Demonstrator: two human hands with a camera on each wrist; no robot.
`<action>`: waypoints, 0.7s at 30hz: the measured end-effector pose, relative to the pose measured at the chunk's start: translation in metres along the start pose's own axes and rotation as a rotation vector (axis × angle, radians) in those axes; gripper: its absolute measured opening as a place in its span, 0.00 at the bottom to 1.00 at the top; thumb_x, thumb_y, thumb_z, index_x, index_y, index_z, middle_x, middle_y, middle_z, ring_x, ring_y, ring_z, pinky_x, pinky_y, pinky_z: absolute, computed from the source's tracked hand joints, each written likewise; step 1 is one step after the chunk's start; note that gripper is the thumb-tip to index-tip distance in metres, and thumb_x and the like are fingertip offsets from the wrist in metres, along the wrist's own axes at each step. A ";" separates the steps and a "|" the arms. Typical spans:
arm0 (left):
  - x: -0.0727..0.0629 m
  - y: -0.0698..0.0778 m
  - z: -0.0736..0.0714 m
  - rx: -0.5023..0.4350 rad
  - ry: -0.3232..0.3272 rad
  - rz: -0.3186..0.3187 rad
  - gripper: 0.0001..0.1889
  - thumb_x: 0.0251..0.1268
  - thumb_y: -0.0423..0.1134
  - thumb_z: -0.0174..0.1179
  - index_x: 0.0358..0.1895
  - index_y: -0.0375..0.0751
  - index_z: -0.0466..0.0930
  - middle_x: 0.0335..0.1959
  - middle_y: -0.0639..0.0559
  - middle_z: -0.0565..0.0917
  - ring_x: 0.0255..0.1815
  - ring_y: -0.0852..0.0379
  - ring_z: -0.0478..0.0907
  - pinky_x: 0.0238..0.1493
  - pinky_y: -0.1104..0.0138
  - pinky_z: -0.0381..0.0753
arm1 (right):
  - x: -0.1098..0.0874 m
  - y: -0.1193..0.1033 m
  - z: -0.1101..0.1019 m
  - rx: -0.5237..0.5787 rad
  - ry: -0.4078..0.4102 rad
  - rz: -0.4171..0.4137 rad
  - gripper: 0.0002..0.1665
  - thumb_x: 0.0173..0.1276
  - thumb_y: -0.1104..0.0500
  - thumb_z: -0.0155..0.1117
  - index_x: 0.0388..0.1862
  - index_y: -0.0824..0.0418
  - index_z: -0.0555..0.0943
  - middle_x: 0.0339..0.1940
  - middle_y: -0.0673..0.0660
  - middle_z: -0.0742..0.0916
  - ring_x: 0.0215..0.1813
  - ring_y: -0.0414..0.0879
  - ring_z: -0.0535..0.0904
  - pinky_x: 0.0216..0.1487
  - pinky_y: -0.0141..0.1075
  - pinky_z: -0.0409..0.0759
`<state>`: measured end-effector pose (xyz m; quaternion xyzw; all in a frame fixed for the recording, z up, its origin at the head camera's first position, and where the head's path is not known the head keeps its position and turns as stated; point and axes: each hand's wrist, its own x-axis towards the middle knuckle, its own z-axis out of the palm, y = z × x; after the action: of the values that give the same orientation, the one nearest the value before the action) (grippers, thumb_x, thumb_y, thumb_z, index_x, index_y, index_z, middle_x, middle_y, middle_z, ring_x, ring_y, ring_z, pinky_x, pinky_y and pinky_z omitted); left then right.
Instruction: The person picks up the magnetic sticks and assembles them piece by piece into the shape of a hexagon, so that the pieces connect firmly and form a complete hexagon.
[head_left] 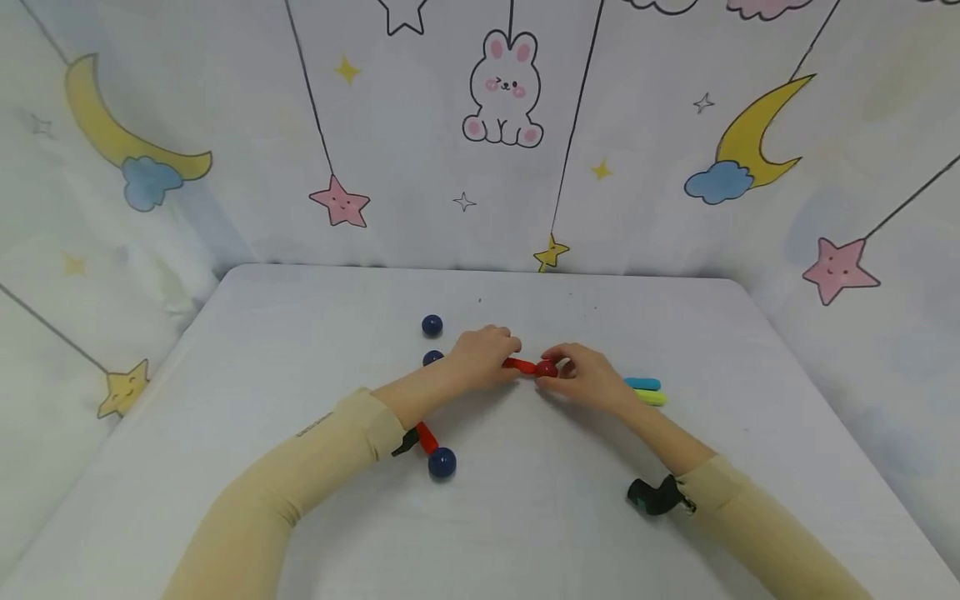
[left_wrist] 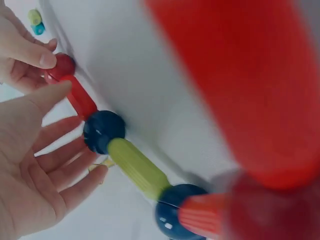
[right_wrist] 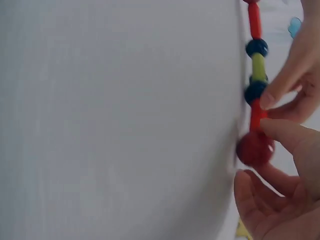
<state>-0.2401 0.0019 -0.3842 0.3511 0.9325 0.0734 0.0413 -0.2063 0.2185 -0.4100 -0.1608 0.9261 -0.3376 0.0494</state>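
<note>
My right hand [head_left: 588,379] holds a glossy red ball [head_left: 547,368] between thumb and fingers. The ball sits at the end of a short red rod [left_wrist: 82,97]. My left hand [head_left: 486,357] is at that rod's other end, beside a dark blue ball [left_wrist: 104,131]. In the left wrist view its fingers are fairly straight, with fingertips at the blue ball and thumb by the rod. From this ball the row continues through a yellow-green rod [left_wrist: 140,167] to a second blue ball [left_wrist: 172,212] and another red rod. In the head view, my left hand and forearm hide most of the row.
A blue ball [head_left: 432,325] lies farther back on the white table [head_left: 540,525]. Below my left forearm, a red rod [head_left: 427,437] meets a nearer blue ball [head_left: 442,463]. Right of my right hand lie a light blue rod [head_left: 642,384] and a yellow-green rod [head_left: 652,398].
</note>
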 end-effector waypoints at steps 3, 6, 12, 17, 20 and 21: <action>0.007 0.007 -0.001 -0.068 -0.034 0.028 0.21 0.65 0.52 0.64 0.57 0.46 0.80 0.46 0.51 0.81 0.41 0.57 0.74 0.37 0.68 0.76 | -0.009 0.009 -0.021 -0.030 0.003 0.013 0.21 0.67 0.52 0.67 0.55 0.60 0.80 0.49 0.57 0.84 0.46 0.50 0.78 0.40 0.38 0.79; 0.015 0.013 -0.001 -0.120 -0.078 0.050 0.23 0.64 0.52 0.64 0.60 0.47 0.78 0.50 0.52 0.81 0.44 0.58 0.74 0.39 0.67 0.75 | -0.021 0.023 -0.046 -0.090 0.014 0.021 0.18 0.70 0.52 0.63 0.53 0.60 0.82 0.50 0.57 0.84 0.48 0.52 0.78 0.43 0.43 0.77; 0.021 0.017 0.007 -0.138 -0.117 0.085 0.23 0.67 0.51 0.62 0.62 0.48 0.77 0.51 0.53 0.80 0.46 0.59 0.74 0.43 0.67 0.75 | -0.045 0.046 -0.082 -0.162 -0.074 0.093 0.16 0.70 0.54 0.63 0.50 0.63 0.83 0.49 0.61 0.84 0.49 0.57 0.76 0.43 0.46 0.76; 0.022 0.016 0.010 -0.144 -0.108 0.088 0.22 0.69 0.51 0.59 0.63 0.50 0.75 0.52 0.53 0.81 0.47 0.58 0.73 0.44 0.65 0.74 | -0.049 0.055 -0.085 -0.145 -0.111 0.150 0.17 0.68 0.54 0.65 0.49 0.64 0.83 0.45 0.61 0.84 0.47 0.56 0.76 0.40 0.41 0.75; 0.022 0.016 0.010 -0.148 -0.110 0.092 0.22 0.70 0.51 0.58 0.63 0.50 0.75 0.52 0.53 0.81 0.47 0.58 0.73 0.43 0.65 0.73 | -0.043 0.061 -0.079 -0.147 -0.079 0.140 0.15 0.67 0.55 0.66 0.47 0.64 0.83 0.41 0.57 0.84 0.43 0.52 0.76 0.39 0.41 0.74; 0.022 0.016 0.010 -0.149 -0.113 0.096 0.22 0.70 0.51 0.58 0.63 0.50 0.75 0.52 0.53 0.81 0.47 0.58 0.73 0.43 0.65 0.74 | -0.041 0.062 -0.076 -0.150 -0.066 0.129 0.14 0.66 0.56 0.67 0.46 0.64 0.83 0.40 0.56 0.84 0.43 0.51 0.76 0.39 0.41 0.74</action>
<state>-0.2451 0.0295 -0.3918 0.3948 0.9029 0.1244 0.1159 -0.1992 0.3232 -0.3923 -0.1151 0.9551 -0.2582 0.0893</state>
